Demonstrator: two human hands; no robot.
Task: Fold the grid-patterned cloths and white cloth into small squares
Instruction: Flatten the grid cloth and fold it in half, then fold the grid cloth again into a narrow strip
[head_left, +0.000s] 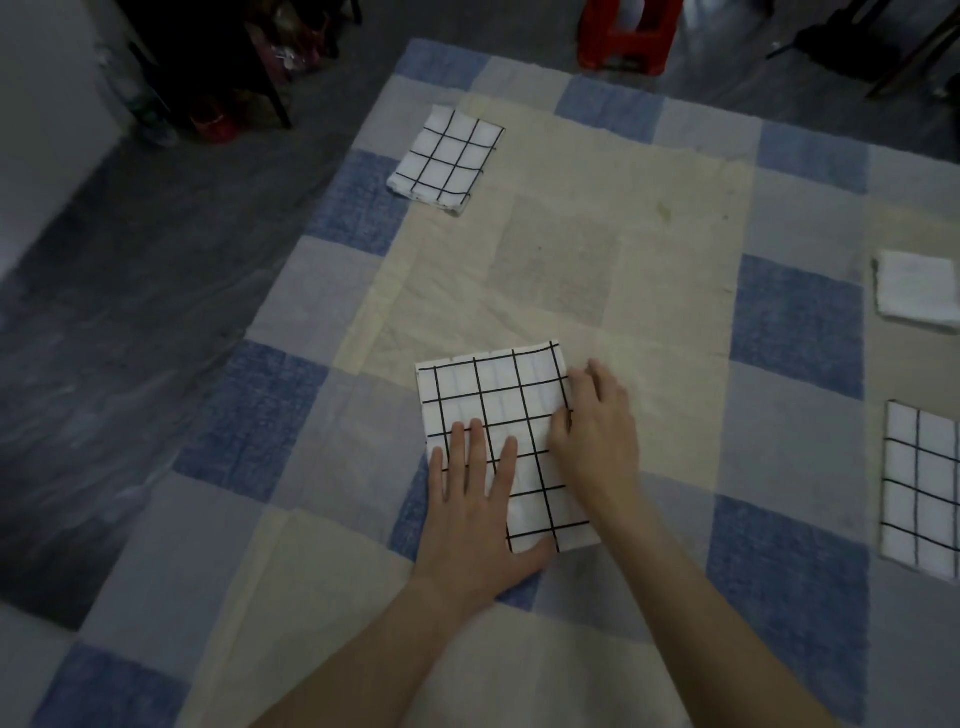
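A white cloth with a black grid (496, 400) lies folded into a rectangle on the checked mat in front of me. My left hand (480, 512) presses flat on its near left part, fingers spread. My right hand (597, 431) rests on its right edge, fingers curled at the fold. A second folded grid cloth (447, 158) lies at the far left of the mat. A third grid cloth (919, 488) lies at the right edge of view. A folded plain white cloth (917, 291) sits at the far right.
The blue, grey and cream checked mat (571, 249) covers the dark floor (104, 332). A red plastic stool (626, 34) stands beyond the mat's far edge. Dark furniture legs and clutter (234, 67) stand at the upper left.
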